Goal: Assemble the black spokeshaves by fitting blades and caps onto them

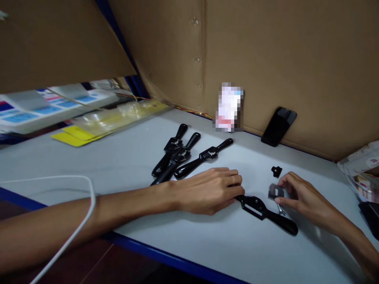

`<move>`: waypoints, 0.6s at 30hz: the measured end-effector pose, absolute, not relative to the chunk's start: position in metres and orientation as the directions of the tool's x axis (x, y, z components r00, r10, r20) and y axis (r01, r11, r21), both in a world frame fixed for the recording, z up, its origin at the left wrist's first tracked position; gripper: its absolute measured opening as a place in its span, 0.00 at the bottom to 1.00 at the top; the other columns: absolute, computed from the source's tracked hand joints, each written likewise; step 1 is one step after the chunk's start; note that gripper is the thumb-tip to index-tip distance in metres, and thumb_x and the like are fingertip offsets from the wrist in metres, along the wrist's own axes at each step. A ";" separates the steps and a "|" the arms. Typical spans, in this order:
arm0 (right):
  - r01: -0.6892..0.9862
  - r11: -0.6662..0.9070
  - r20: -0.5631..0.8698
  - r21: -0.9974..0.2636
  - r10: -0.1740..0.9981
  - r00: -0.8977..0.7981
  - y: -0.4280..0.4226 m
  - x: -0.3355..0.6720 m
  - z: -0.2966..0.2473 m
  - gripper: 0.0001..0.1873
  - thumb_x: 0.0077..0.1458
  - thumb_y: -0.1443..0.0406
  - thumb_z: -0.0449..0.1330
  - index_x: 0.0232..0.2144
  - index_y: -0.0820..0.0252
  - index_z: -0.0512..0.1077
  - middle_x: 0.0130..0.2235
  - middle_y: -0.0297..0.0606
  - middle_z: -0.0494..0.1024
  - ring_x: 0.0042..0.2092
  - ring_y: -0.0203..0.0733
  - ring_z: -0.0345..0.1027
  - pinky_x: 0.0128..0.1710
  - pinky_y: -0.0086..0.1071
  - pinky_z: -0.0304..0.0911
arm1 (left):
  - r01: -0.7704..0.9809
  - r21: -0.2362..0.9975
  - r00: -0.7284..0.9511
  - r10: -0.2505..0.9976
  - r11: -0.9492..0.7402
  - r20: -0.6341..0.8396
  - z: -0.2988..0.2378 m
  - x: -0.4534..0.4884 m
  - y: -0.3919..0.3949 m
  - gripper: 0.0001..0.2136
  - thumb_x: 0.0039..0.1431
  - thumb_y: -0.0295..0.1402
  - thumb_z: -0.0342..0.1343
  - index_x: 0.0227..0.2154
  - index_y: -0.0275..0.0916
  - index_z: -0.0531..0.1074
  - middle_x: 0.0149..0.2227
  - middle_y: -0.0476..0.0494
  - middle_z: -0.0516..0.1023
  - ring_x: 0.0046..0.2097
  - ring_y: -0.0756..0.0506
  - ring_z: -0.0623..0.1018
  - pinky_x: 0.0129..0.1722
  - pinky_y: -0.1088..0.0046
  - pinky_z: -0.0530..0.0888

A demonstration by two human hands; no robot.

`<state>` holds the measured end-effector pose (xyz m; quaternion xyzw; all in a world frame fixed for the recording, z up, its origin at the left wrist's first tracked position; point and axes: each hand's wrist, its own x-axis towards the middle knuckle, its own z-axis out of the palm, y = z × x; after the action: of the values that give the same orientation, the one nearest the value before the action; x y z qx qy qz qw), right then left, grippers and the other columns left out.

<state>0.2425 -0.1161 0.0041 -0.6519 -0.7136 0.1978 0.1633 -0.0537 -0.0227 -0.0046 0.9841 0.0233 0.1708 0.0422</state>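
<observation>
A black two-handled tool (266,213) lies on the white table (124,161) in front of me. My left hand (207,189) rests palm down over its left handle, fingers curled onto it. My right hand (302,197) pinches a small grey metal plate (276,192) just above the tool's middle. A small black knob (276,171) lies apart on the table, behind the plate.
Three more black tools of the same kind (183,156) lie in a bunch behind my left hand. A dark phone (278,126) leans on the cardboard wall. Plastic bags with yellow cards (112,120) lie at the left, a white cable (77,221) crosses my left forearm, and packets (363,169) sit at the right.
</observation>
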 end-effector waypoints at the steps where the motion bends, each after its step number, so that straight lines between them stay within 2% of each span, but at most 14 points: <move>1: 0.840 0.034 -0.023 -0.542 0.998 -0.055 -0.116 0.241 0.004 0.10 0.50 0.62 0.66 0.34 0.53 0.69 0.30 0.32 0.73 0.30 0.40 0.66 0.30 0.33 0.63 | 0.020 0.080 0.935 0.047 -0.997 0.350 -0.006 -0.053 -0.023 0.09 0.68 0.24 0.50 0.45 0.34 0.73 0.37 0.41 0.76 0.37 0.44 0.73 0.36 0.66 0.72; 4: 0.749 -0.011 0.001 -0.662 1.000 0.016 -0.115 0.234 0.006 0.11 0.51 0.58 0.64 0.36 0.53 0.72 0.27 0.31 0.73 0.28 0.39 0.67 0.28 0.33 0.61 | -0.019 0.035 0.924 -0.005 -0.999 0.383 -0.007 -0.052 -0.023 0.09 0.68 0.21 0.49 0.44 0.35 0.73 0.36 0.41 0.77 0.36 0.44 0.74 0.33 0.67 0.71; 7: 0.645 -0.035 -0.004 -0.763 0.999 0.050 -0.116 0.221 0.011 0.15 0.53 0.53 0.62 0.39 0.55 0.76 0.29 0.34 0.76 0.30 0.40 0.69 0.31 0.35 0.64 | -0.027 0.020 0.928 -0.018 -0.999 0.372 -0.006 -0.052 -0.024 0.11 0.65 0.19 0.49 0.44 0.35 0.74 0.37 0.41 0.77 0.36 0.44 0.74 0.32 0.66 0.71; 10: 0.516 -0.096 -0.074 -0.851 0.995 0.064 -0.121 0.206 0.013 0.15 0.51 0.52 0.64 0.35 0.56 0.77 0.29 0.36 0.79 0.30 0.41 0.71 0.32 0.35 0.65 | -0.030 0.042 0.925 -0.012 -0.999 0.379 -0.006 -0.052 -0.026 0.12 0.64 0.18 0.49 0.44 0.37 0.74 0.36 0.42 0.77 0.36 0.44 0.74 0.32 0.67 0.72; 14: 0.553 -0.100 -0.089 -0.827 0.995 0.047 -0.128 0.191 0.007 0.11 0.52 0.54 0.63 0.30 0.54 0.76 0.29 0.35 0.79 0.31 0.40 0.70 0.33 0.35 0.64 | -0.027 0.081 0.918 0.007 -0.996 0.395 -0.008 -0.052 -0.027 0.12 0.64 0.20 0.50 0.43 0.39 0.74 0.35 0.43 0.76 0.35 0.45 0.74 0.32 0.68 0.72; 18: 0.598 -0.082 -0.060 -0.797 0.997 0.056 -0.131 0.184 0.003 0.11 0.54 0.54 0.61 0.28 0.53 0.75 0.27 0.33 0.76 0.29 0.40 0.65 0.29 0.34 0.60 | -0.017 0.059 0.941 0.004 -0.998 0.340 -0.008 -0.052 -0.028 0.12 0.64 0.19 0.49 0.42 0.38 0.74 0.34 0.43 0.75 0.35 0.45 0.73 0.32 0.68 0.71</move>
<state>0.1843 -0.1310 0.0031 -0.6594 -0.6047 0.3257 0.3056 -0.0518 -0.0281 -0.0075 0.9846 -0.0031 0.1723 0.0305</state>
